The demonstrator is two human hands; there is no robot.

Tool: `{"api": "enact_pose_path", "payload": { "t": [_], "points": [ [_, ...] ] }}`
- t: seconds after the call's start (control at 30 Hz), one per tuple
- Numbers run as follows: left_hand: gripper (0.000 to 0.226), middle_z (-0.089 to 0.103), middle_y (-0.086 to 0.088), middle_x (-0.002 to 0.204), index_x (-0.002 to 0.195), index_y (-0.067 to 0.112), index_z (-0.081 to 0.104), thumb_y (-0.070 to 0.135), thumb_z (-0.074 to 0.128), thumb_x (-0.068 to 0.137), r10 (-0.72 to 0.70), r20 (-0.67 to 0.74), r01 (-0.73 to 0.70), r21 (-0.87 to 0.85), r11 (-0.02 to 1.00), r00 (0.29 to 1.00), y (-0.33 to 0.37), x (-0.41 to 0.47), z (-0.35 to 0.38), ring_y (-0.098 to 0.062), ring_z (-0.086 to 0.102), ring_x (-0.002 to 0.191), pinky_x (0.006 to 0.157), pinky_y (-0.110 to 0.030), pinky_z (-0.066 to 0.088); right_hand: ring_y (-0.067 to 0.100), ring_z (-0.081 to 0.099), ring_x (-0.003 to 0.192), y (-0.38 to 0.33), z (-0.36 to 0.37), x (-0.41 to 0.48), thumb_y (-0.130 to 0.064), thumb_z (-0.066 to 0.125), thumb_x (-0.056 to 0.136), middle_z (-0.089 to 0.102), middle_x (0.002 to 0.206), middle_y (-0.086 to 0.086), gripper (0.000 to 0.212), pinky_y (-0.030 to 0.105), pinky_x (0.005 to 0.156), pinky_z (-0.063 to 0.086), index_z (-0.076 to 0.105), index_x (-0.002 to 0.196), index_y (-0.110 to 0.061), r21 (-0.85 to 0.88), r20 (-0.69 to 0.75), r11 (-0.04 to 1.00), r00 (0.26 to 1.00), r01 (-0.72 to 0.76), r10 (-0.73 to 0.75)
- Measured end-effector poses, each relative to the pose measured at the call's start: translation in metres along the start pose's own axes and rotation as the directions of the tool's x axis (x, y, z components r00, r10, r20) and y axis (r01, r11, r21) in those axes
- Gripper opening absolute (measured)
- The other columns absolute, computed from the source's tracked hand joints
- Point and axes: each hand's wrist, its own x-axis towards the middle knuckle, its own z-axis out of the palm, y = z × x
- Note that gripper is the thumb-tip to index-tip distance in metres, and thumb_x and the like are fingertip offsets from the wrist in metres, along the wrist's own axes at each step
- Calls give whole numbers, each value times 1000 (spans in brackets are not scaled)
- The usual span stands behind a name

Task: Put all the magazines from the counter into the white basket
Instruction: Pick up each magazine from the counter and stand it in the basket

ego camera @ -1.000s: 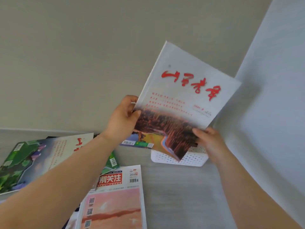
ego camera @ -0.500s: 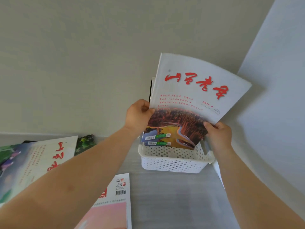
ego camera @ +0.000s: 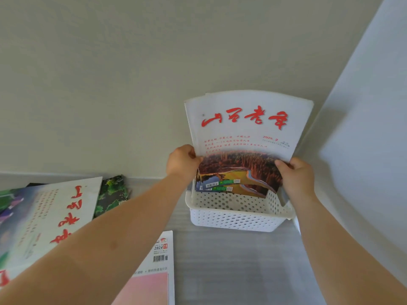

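Over the white basket (ego camera: 237, 219), the left hand (ego camera: 181, 162) and right hand (ego camera: 297, 176) grip the upright magazine (ego camera: 246, 137) between them.

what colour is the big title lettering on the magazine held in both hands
Red, on the white-topped paper magazine; the head view shows it best.
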Motion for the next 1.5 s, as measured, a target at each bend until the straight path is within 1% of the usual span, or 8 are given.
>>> {"api": "enact_pose_path", "payload": {
  "t": [0.2,0.33,0.47,0.6,0.7,0.83,1.17,1.5],
  "points": [
    [8,59,-6,79,85,6,62,13,59,81,2,-44,-1,6,1000,999,-6,6,0,-23,52,73,62,-26,40,18,54,78,6,11,-1,-11,55,85,60,85,3,18,22,61,41,65,98,-4,-9,22,999,999,-45,45],
    [13,67,-14,90,90,5,62,14,59,81,-6,8,5,61,998,1000,-9,7,7,-24,52,74,66,-28,41,29,59,88,22,13,-4,-11,55,85,64,91,12,18,38,80,48,64,98,-3,-46,31,991,992,-123,124],
    [19,65,-14,104,100,5,57,9,56,82,35,-10,-34,64,997,999,-5,10,16,-27,58,84,72,-33,48,35,57,96,29,15,3,-8,55,83,62,104,21,20,30,73,39,58,101,1,-200,16,978,998,-64,68],
    [45,49,-9,126,122,12,41,7,59,81,34,-103,-34,-1,999,994,-4,16,20,-26,57,98,80,-36,48,31,46,118,24,21,8,-6,58,81,45,132,17,49,37,98,40,40,127,-6,-131,-81,988,994,-83,73],
    [40,56,-12,120,123,11,43,11,54,85,12,-63,-10,36,999,998,-5,19,22,-29,57,100,79,-34,46,29,48,117,24,26,8,-4,58,81,46,133,15,54,28,91,36,36,130,-9,-110,-53,992,997,-68,62],
    [32,63,-14,113,119,10,48,16,49,88,7,-26,-4,124,992,1000,-7,20,20,-31,59,98,73,-31,43,32,44,122,25,30,5,0,57,79,47,131,16,55,49,102,39,35,129,-10,-171,64,984,996,-43,55],
    [32,59,-6,121,119,14,52,22,51,88,35,-4,-35,70,997,999,-20,-15,-10,-21,57,105,80,-26,41,37,39,126,2,15,-31,-2,53,81,40,138,19,56,53,105,34,33,133,-10,-238,35,971,999,22,-14],
    [22,68,-5,108,105,13,64,13,54,86,-89,-13,90,73,993,996,-119,-116,-140,-12,57,86,81,-22,41,33,39,124,-51,64,-151,3,55,79,44,133,21,49,39,105,29,42,126,-1,-170,130,972,982,159,-138]
  ]
}}
